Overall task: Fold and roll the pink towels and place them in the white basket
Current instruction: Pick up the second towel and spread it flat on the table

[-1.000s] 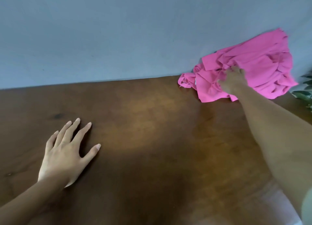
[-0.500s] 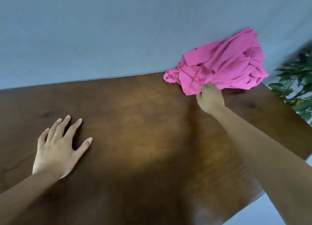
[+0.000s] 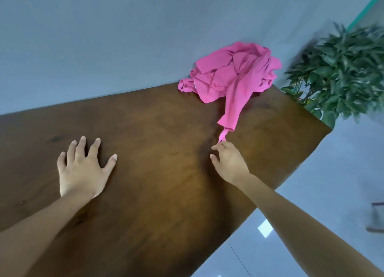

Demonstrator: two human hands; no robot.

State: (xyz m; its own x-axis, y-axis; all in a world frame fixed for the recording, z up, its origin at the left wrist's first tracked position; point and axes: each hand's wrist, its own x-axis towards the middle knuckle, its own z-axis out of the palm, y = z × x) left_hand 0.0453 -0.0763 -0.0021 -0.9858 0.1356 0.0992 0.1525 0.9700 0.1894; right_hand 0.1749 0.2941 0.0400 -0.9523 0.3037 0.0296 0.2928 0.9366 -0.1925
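Towel pile (image 3: 209, 77) sat at far right corner of table (image 3: 166, 127), up against wall (image 3: 104, 38) behind it. One towel (image 3: 234, 102) trailed from the pile toward the near side, tip pinched by right hand (image 3: 228, 162). Left hand (image 3: 83, 168) lay flat on table, well left of right hand. Plant (image 3: 342, 73) stood beyond table's right edge, right of pile.

No readable writing

No letters, numbers or brand marks can be read on the pink towels (image 3: 234, 73), the table (image 3: 155, 131), the wall (image 3: 104, 38) or the plant (image 3: 342, 73); a pale patch on the towels is too small to tell.
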